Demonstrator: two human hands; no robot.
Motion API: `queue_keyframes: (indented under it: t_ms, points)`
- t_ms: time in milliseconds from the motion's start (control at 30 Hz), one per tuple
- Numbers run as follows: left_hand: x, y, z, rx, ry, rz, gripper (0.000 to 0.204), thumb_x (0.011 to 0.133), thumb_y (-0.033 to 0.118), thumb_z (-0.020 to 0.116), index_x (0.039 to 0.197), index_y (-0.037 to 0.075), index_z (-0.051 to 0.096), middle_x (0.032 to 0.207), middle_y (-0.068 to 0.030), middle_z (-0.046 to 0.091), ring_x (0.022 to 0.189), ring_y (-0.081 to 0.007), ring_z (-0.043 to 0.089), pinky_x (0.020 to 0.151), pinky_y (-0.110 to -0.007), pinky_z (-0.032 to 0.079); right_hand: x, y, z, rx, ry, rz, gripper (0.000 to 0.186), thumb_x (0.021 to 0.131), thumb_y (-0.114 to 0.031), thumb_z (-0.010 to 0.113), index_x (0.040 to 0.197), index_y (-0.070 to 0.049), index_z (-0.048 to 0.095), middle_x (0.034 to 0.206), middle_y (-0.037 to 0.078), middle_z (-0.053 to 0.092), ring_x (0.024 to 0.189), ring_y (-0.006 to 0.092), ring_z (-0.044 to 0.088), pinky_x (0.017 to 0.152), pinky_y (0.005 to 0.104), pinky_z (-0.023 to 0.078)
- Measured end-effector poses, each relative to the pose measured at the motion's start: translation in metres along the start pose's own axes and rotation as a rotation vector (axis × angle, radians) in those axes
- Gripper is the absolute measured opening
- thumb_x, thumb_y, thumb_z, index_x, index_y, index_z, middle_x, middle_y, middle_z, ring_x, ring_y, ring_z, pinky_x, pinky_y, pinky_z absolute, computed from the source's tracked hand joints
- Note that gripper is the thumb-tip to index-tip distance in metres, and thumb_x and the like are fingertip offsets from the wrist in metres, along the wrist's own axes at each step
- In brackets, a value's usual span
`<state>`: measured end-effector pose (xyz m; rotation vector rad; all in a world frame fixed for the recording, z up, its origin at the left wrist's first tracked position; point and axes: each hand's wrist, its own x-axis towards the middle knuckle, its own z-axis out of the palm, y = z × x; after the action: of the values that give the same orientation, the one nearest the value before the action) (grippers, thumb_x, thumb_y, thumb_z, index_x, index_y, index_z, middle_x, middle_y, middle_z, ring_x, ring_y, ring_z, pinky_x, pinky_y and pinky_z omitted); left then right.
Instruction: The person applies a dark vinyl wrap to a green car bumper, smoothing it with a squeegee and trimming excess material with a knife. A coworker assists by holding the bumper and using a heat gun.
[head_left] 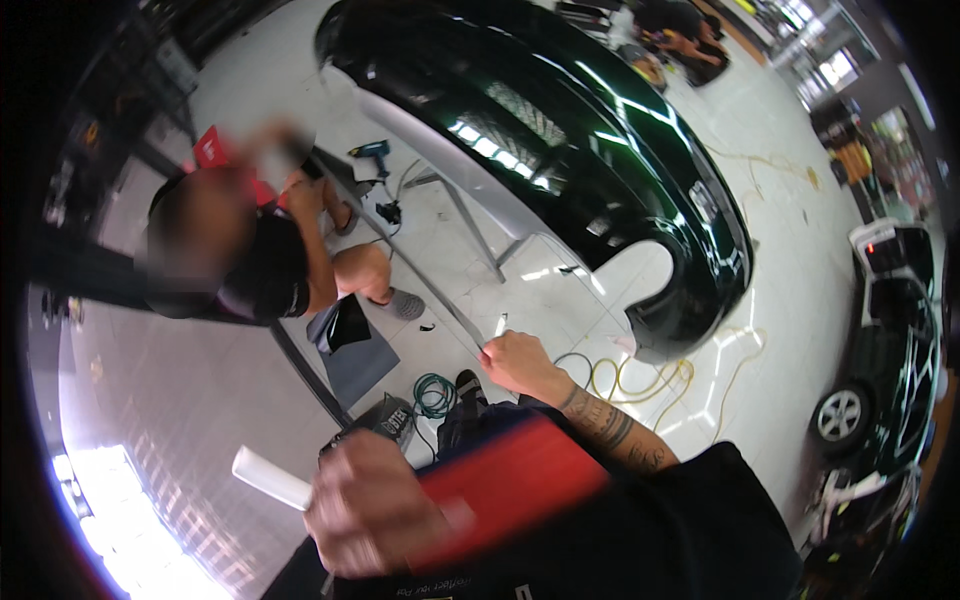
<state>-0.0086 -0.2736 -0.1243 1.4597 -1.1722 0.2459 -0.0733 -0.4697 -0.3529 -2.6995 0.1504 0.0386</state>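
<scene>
At the lower middle my left hand [375,500] is closed, blurred by motion, beside a flat red object [515,490] that it appears to grip. A white cylindrical piece [268,475] juts leftward from the same hand. My right hand [515,360] is closed on the near end of a long, thin grey strip [445,305], with a small white item [501,323] sticking up just beyond its fingers. The strip runs up to a crouching co-worker [270,255] on the left, whose hands are near its far end.
A dark green car bumper [530,150] rests on a metal stand [460,225]. A drill [370,150], a grey sheet [360,375], a coiled green hose [433,393] and yellow hoses [680,370] lie on the floor. A car [880,370] stands right; another person [680,35] works behind.
</scene>
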Motion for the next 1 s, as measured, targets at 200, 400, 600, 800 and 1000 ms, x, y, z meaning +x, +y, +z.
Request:
queue_keyframes:
  t_ms: [200,400,600,800,1000]
  points:
    - [0.008,0.045,-0.019,-0.179,0.075,0.227,0.013,0.075,0.015,0.066,0.088,0.017,0.068,0.083,0.002,0.049,0.073,-0.0157,0.049,0.057,-0.033,0.045,-0.012,-0.001,0.007,-0.025,-0.037,-0.043,0.025,0.082,-0.024,0.062,0.069,-0.003,0.065,0.065,0.017,0.063,0.063,0.0333,0.065,0.056,0.045,0.054]
    - [0.007,0.044,-0.012,-0.192,0.339,0.338,0.006,0.079,0.024,0.063,0.083,0.022,0.067,0.082,0.0065,0.048,0.073,-0.0129,0.046,0.061,-0.033,0.038,-0.005,0.007,0.007,-0.076,-0.02,-0.027,0.026,0.083,-0.026,0.064,0.07,-0.004,0.064,0.064,0.015,0.061,0.064,0.0322,0.064,0.057,0.043,0.053]
    - [-0.005,0.061,-0.018,-0.138,0.427,0.266,0.003,0.08,0.023,0.063,0.079,0.025,0.065,0.084,0.0096,0.05,0.078,-0.0117,0.047,0.062,-0.033,0.038,-0.001,-0.002,0.004,-0.07,-0.012,-0.125,0.027,0.085,-0.026,0.063,0.069,-0.004,0.063,0.065,0.014,0.061,0.067,0.0318,0.063,0.059,0.0432,0.053]
    - [-0.04,-0.041,-0.008,-0.046,0.692,-0.02,0.012,0.092,0.017,0.055,0.091,0.006,0.059,0.086,0.0003,0.055,0.074,-0.0111,0.05,0.067,-0.028,0.043,0.008,-0.007,-0.003,0.036,-0.008,-0.08,0.031,0.086,-0.025,0.064,0.066,-0.001,0.061,0.067,0.02,0.061,0.069,0.0393,0.06,0.063,0.0477,0.049]
    - [-0.212,-0.237,0.108,-0.352,0.781,-1.551,0.039,0.094,0.044,0.056,0.103,0.007,0.056,0.086,-0.0034,0.057,0.075,-0.0143,0.055,0.069,-0.029,0.045,0.008,-0.02,-0.003,0.142,0.013,-0.134,0.037,0.087,-0.024,0.064,0.062,0.002,0.057,0.062,0.023,0.056,0.066,0.0425,0.057,0.061,0.0485,0.047]
